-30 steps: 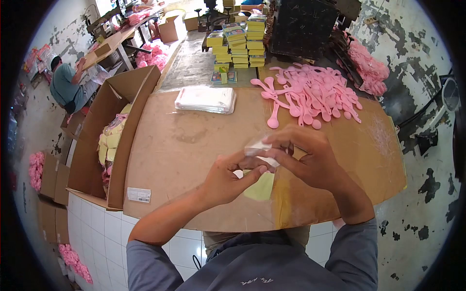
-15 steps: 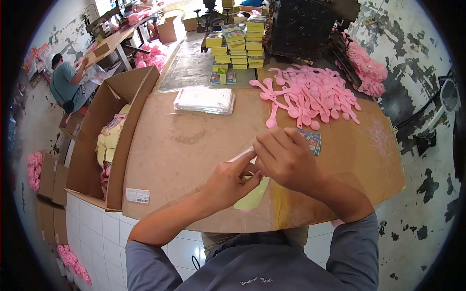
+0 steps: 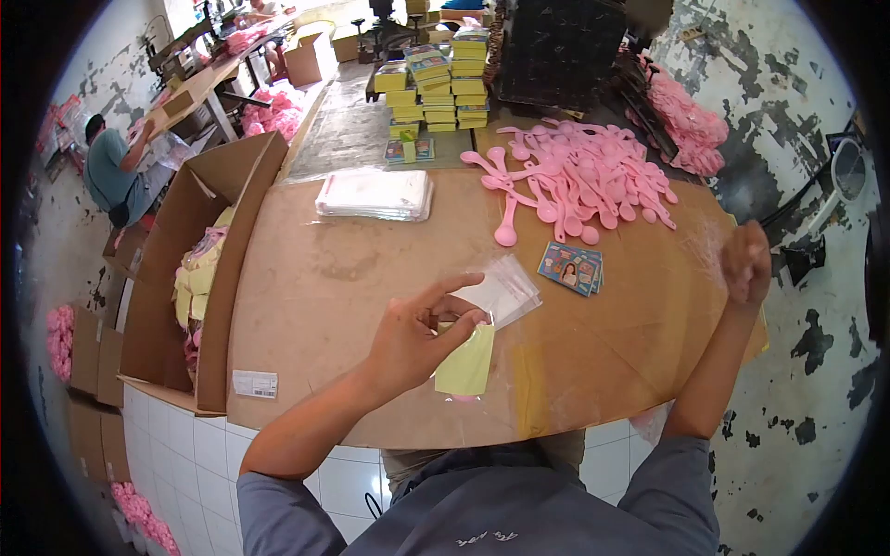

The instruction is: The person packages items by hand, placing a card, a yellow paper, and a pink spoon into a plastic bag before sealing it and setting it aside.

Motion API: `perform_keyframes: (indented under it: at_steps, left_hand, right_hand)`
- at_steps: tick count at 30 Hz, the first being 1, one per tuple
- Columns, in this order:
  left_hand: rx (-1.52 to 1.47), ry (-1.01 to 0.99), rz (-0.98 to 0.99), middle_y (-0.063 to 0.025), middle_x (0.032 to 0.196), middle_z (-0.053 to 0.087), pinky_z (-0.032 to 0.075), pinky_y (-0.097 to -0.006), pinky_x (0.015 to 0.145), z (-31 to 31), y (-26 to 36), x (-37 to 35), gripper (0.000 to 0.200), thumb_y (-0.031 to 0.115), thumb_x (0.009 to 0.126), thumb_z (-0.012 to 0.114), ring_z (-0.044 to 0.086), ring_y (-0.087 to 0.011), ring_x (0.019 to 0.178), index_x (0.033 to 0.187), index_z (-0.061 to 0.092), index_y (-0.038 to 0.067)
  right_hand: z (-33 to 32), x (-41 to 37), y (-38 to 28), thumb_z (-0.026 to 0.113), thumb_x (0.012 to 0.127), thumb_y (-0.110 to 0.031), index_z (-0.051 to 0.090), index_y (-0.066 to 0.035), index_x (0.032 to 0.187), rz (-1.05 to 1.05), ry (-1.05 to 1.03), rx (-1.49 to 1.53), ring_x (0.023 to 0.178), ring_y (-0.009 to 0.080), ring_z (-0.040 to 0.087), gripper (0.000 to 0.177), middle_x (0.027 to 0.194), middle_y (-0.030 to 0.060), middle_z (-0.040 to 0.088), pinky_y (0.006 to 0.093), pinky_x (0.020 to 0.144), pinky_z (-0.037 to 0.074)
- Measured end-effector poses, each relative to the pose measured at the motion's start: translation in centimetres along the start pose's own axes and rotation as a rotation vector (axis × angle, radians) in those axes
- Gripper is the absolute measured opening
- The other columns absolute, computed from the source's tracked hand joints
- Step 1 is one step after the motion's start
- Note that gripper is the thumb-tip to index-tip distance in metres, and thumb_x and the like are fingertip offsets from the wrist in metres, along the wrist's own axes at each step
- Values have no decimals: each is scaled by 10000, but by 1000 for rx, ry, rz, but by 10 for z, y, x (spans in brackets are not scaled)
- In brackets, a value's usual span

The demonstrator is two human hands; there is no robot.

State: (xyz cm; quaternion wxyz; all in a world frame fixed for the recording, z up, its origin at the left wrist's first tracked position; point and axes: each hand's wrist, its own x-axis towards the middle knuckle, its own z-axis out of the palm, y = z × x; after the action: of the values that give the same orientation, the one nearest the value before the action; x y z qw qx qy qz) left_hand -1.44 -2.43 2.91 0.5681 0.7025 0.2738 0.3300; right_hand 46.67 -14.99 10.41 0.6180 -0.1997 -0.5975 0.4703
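Note:
My left hand (image 3: 408,338) is closed, pinching the top of a clear plastic packet (image 3: 466,366). A pale yellow card shows inside the packet, with a bit of pink at its lower end. Just beyond those fingers lie empty clear plastic bags (image 3: 508,295) on the cardboard-covered table. Out at the table's right edge is my right hand (image 3: 746,264), its fingers curled together and slightly blurred; what they hold, if anything, is hidden. Beside it lies a scatter of thin clear strips (image 3: 706,250).
Pink spoons (image 3: 589,181) are heaped at the back right, with picture cards (image 3: 570,268) in front. A stack of clear bags (image 3: 374,195) lies back left. Yellow-edged card stacks (image 3: 431,83) stand behind. An open carton (image 3: 255,199) flanks the left side; another person (image 3: 116,167) sits beyond.
My right hand has left the packet and swung right to the strips at the table edge. My left hand keeps hold of the packet, which now hangs in fuller view.

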Motion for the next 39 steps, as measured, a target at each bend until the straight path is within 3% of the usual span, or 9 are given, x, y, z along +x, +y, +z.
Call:
perform_keyframes:
  at_steps: [3,9,12,14,18,20,22,26,39]
  left_hand:
    - [-14,16,39,-82,965,788,486,-194,603,3,-7,0,341,69,1006,656,647,-29,769,1339,605,14]
    - [-73,11,-4,-102,1027,779,527,-219,697,5,-18,6,314,185,1062,611,659,-44,853,1302,608,-17]
    - [-195,8,25,-160,1087,758,583,-281,837,7,-14,8,286,172,1090,542,721,-161,996,1281,605,-33]
    - [-196,17,34,-164,1093,755,588,-285,823,7,-15,9,293,195,1100,520,726,-170,992,1265,611,-30]
    - [-206,34,29,-165,1098,753,599,-298,800,6,-16,10,295,211,1108,500,732,-183,995,1243,622,-22]
    - [-222,38,27,-160,1091,752,601,-301,791,6,-17,10,291,209,1109,499,731,-182,992,1239,625,-18]
    - [-223,37,23,-153,1089,749,602,-302,788,6,-19,10,290,209,1109,498,729,-180,989,1239,626,-17]
    - [-191,34,25,-136,1095,742,579,-287,848,0,-24,9,283,179,1095,528,699,-145,1016,1267,614,-30]
    - [-131,55,-100,-99,1105,747,618,-254,749,-7,-30,11,191,49,1002,663,714,-114,917,1175,709,-18]
  right_hand:
    - [-84,-52,-18,657,867,-10,616,-18,1189,167,754,-472,900,207,666,324,995,100,665,325,820,527]
    - [-123,-109,7,617,890,19,625,-49,1293,372,577,-2090,1195,378,584,408,1288,191,623,463,1025,457]
    - [-31,-41,25,649,903,-25,659,-55,1253,154,527,-2027,1126,327,631,352,1237,168,663,430,967,485]
    - [27,0,47,687,922,-87,691,-48,1205,323,608,-1604,997,246,659,285,1124,122,707,371,876,508]
    - [133,43,98,744,911,-137,710,-58,1197,477,187,-1126,888,152,635,298,1028,67,714,298,784,508]
    - [162,51,125,761,906,-141,707,-48,1204,369,-40,-914,871,151,638,316,1029,66,710,294,778,508]
    - [183,61,151,756,920,-145,703,-29,1199,385,-79,-716,859,127,628,306,1008,53,695,278,769,503]
    - [189,62,185,730,953,-134,697,2,1184,562,-15,-337,853,78,605,270,956,22,654,246,756,491]
    - [164,53,191,696,977,-81,736,4,1107,540,126,-290,882,71,667,161,992,26,728,236,787,525]
